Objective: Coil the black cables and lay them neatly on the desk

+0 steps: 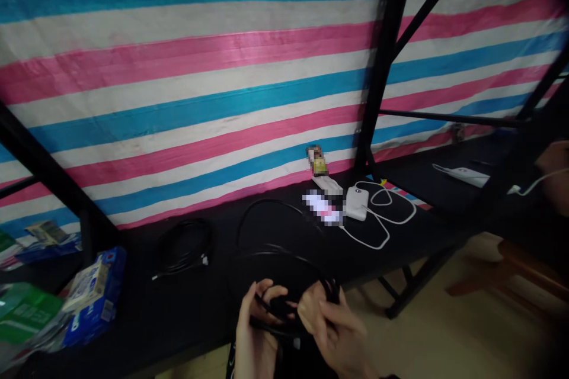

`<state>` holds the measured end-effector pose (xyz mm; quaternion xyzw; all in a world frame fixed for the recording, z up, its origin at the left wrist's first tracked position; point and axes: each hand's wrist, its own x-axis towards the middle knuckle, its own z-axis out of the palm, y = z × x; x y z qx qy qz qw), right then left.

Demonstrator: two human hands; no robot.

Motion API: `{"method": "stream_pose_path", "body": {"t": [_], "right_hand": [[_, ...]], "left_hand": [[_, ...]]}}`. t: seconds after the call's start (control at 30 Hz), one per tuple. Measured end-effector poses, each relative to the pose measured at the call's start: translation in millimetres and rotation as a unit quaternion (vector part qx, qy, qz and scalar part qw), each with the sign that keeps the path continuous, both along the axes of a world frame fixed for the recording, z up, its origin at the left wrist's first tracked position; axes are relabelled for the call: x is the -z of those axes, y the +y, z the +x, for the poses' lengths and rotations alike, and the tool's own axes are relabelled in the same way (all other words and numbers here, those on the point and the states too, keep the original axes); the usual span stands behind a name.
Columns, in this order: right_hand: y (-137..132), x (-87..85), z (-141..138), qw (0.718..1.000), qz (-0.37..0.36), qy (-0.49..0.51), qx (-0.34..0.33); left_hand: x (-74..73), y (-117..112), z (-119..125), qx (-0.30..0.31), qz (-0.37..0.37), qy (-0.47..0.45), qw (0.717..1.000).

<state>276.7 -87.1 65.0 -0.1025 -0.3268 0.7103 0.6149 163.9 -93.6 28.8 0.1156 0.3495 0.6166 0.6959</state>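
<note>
Left hand [258, 323] at 6 o'clock, fingers curled around a black cable [288, 281], gripping its gathered loops. Right hand [333, 323] just beside it at 5 o'clock, fingers pinched on the same cable; the two hands nearly touch. Cable loops rise from the hands toward 12 and lie on the black table [213, 302], one big loop arcing up toward center. Second coiled black cable [184, 246] at 10 o'clock from the hands, lying apart. White charger [357, 202] with white cord [382, 219] at 1 o'clock, near the black frame post [377, 71]. Striped tarp [178, 71] behind the table. Blue and green packages [89, 299] at 9 o'clock, frame's left edge. Another person's hand [553, 174] at 3 o'clock, far right, near a white cable.
</note>
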Motion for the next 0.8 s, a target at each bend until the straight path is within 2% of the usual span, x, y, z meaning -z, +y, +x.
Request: {"method": "stream_pose_path", "body": {"t": [0.1,0.2,0.3,0.37,0.47,0.6,0.73,0.8], "right_hand": [[12,10.0,1,0.996,-0.011,-0.076,-0.035],[33,18.4,2,0.977,-0.055,-0.204,0.029],[53,23.4,-1,0.950,-0.092,-0.285,0.090],[59,24.5,-4,0.945,-0.105,-0.296,0.088],[59,21.7,-6,0.953,-0.133,-0.267,0.060],[59,12.9,-4,0.965,-0.184,-0.183,0.044],[65,8.1,1,0.935,-0.263,-0.212,0.104],[63,7.6,3,0.924,-0.282,-0.232,0.114]], "left_hand": [[-4.2,2,-8,-0.082,-0.014,0.047,0.995],[-5.9,11,-23,-0.194,-0.025,0.151,0.969],[-11.5,19,-38,-0.236,-0.025,0.201,0.950],[-16.0,24,-46,-0.210,-0.028,0.227,0.950],[-18.9,30,-58,-0.134,-0.018,0.282,0.950],[-10.6,35,-72,-0.056,0.009,0.340,0.939],[-0.4,33,-74,-0.009,0.040,0.354,0.934],[-1.9,30,-68,-0.025,0.049,0.377,0.925]]}}
